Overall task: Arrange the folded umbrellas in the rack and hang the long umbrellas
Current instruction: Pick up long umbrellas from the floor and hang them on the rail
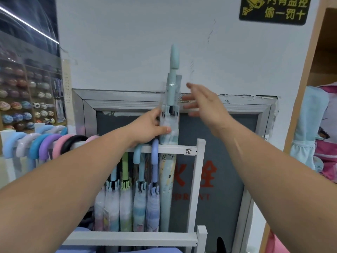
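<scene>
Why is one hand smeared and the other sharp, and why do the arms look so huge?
Head view: the right hand is motion-blurred, outline ghosted; the left hand, gripping the umbrella, is sharper. Head view: the wide-angle lens stretches the forearms toward the edges; a light streak smears at upper left.

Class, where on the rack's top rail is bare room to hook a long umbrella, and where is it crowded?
Bare: the top rail between the lilac-blue handle and the right post. Crowded: the hooked handles at the left.
</scene>
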Available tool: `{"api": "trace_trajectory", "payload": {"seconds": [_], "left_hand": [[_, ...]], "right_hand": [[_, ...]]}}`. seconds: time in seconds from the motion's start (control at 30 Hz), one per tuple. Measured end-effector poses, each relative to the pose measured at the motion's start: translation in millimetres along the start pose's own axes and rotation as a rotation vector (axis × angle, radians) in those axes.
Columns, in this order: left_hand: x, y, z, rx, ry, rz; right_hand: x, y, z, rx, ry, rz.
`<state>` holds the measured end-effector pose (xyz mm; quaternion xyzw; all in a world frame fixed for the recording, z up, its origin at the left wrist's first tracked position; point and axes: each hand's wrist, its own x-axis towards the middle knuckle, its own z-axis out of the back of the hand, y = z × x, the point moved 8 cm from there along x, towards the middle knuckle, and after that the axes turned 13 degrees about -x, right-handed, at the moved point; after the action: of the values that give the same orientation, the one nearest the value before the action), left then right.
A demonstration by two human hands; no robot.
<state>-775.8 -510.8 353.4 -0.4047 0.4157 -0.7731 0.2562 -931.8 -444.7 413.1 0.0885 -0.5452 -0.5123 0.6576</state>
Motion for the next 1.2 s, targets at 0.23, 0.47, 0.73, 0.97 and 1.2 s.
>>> {"api": "trace_trajectory", "payload": {"seconds": [0.23,0.47,0.73,0.97,1.2], "left_hand": [[1,14,-3,0.05,0.052,0.096],[3,22,-4,0.139,0.131,0.154],[2,24,-7,0.118,0.129,0.184],[-3,24,-5,0.159,0.101,0.197],[-13,19,1,0.146,0.012,0.152]], "right_hand": [[13,39,5,-0.034,0.153,0.085],[18,34,-11,-0.066,0.287,0.076],[29,41,-15,0.084,0.325,0.019],[23,41,-11,0.098,0.224,0.067],[-7,-4,-23,0.129,0.286,-0.003]]}}
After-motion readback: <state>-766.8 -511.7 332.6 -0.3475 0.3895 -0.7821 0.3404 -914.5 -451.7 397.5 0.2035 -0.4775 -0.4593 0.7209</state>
